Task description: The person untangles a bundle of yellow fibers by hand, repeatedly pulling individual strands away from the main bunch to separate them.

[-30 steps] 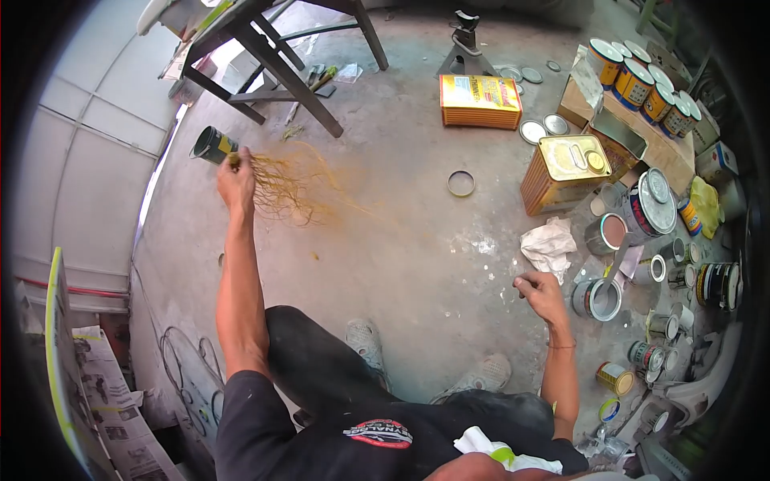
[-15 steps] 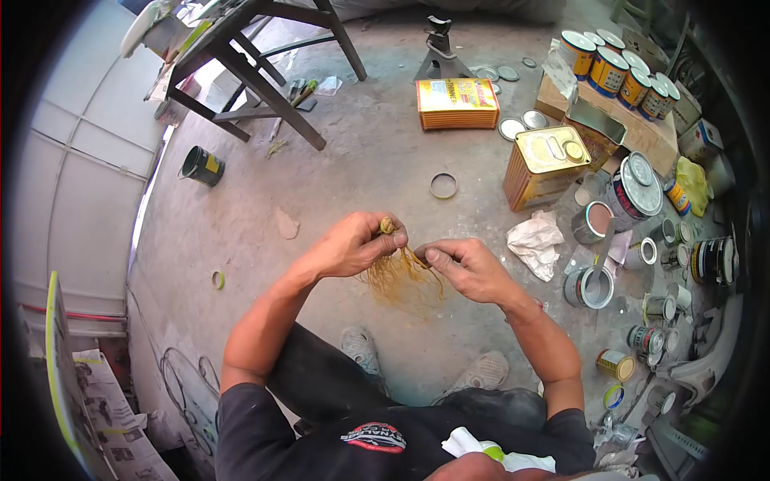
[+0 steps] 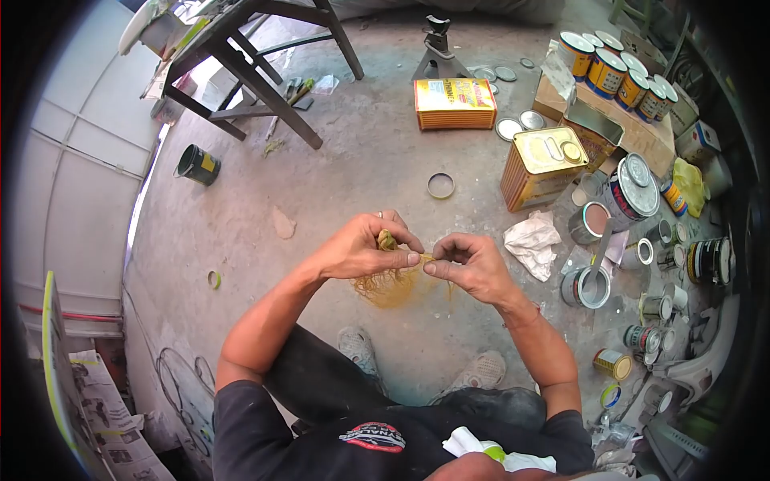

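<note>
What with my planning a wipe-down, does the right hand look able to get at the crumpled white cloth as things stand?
Probably yes: the cloth lies close to the right hand, with nothing seen between them, though that hand seems busy with yellowish strands.

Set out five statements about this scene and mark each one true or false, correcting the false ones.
1. The left hand holds a bundle of yellow strands. True.
2. A crumpled white cloth lies on the floor. True.
3. The right hand rests on the cloth. False: it is close to the left hand, at the strands.
4. A flat stick leans in an open can. True.
5. The round ring sits on a tin. False: it lies on the floor.
</note>
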Action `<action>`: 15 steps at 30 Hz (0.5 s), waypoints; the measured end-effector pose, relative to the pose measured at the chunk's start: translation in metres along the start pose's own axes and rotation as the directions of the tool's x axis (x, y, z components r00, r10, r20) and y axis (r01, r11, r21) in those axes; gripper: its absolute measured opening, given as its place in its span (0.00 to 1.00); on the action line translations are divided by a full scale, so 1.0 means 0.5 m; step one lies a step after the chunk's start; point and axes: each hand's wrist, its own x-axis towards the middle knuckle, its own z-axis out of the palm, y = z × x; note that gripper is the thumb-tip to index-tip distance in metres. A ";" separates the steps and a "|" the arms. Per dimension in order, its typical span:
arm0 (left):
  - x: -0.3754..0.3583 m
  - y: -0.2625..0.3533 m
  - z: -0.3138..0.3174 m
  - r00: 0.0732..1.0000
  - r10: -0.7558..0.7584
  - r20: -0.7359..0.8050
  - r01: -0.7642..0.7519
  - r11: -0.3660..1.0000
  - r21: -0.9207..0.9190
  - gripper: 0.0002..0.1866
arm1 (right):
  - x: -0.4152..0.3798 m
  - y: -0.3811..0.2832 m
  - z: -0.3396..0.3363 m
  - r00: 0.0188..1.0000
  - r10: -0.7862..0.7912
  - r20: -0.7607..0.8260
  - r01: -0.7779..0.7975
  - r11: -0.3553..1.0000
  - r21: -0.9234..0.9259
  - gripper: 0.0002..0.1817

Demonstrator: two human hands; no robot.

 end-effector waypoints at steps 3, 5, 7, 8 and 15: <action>0.001 -0.002 0.001 0.999 0.002 -0.054 0.000 0.999 0.035 0.13 | 0.004 0.005 0.004 0.998 0.060 0.007 -0.060 0.989 0.136 0.12; 0.000 -0.002 0.002 0.996 -0.078 -0.047 0.080 0.996 0.036 0.12 | 0.006 0.013 0.009 0.997 0.078 0.012 -0.079 0.985 0.153 0.13; 0.000 0.000 0.001 0.992 -0.112 -0.050 0.114 0.993 0.033 0.12 | 0.008 0.027 0.017 0.998 0.047 0.042 -0.057 0.962 0.268 0.12; -0.001 0.000 0.002 0.988 -0.145 -0.051 0.146 0.989 0.031 0.11 | 0.008 0.031 0.018 0.998 0.049 0.043 -0.059 0.962 0.267 0.12; 0.000 -0.008 0.003 0.994 -0.043 -0.097 0.059 0.985 0.162 0.15 | 0.004 0.025 0.007 0.926 0.242 0.290 -0.360 0.796 0.487 0.16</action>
